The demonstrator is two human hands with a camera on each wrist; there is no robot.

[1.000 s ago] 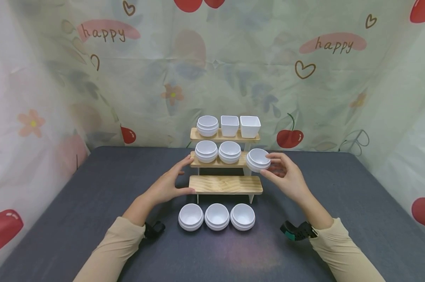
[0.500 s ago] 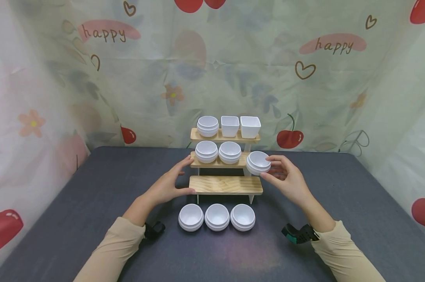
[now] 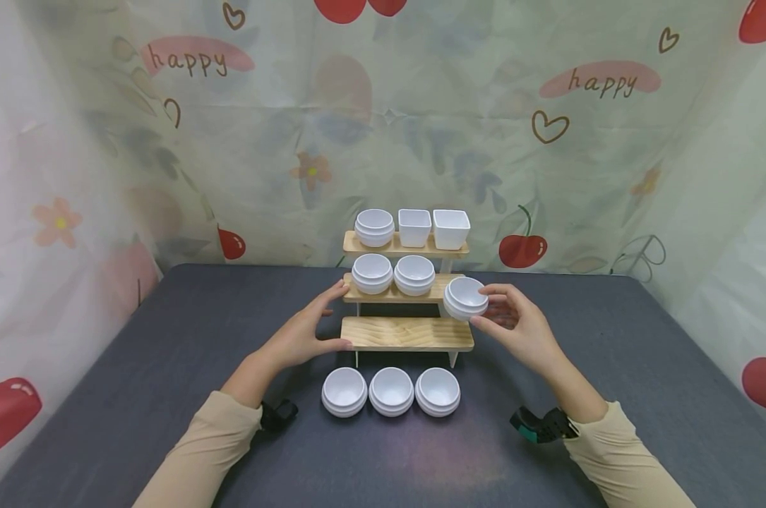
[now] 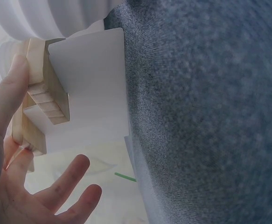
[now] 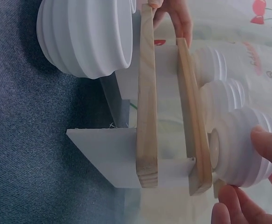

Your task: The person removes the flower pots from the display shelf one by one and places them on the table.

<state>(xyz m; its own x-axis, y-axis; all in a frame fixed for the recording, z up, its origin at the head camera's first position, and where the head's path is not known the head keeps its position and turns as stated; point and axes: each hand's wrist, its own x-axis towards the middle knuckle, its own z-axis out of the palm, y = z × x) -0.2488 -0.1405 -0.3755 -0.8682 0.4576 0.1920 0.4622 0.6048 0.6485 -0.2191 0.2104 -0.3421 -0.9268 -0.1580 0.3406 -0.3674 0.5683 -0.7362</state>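
My right hand (image 3: 519, 324) pinches a white round ribbed bowl (image 3: 464, 299) between thumb and fingers at the right end of the middle shelf (image 3: 392, 296). In the right wrist view this bowl (image 5: 243, 149) is tilted, its base close to the shelf's edge. At the stand's left side, my left hand (image 3: 303, 328) spreads its fingers. Its thumb (image 4: 12, 93) touches the end of the bottom shelf (image 3: 408, 333), and its index finger reaches the middle shelf's end. Two matching bowls (image 3: 373, 274) sit on the middle shelf, left of the held one.
On the top shelf (image 3: 389, 247) stand a round bowl (image 3: 374, 227) and two square bowls (image 3: 451, 229). Three round bowls (image 3: 392, 391) line up in front of the stand on the dark tablecloth (image 3: 230, 310). A patterned curtain (image 3: 262, 141) hangs behind.
My right hand has brought the pinched bowl slightly down and toward me, away from the back of the middle shelf. The left hand has stayed in place.
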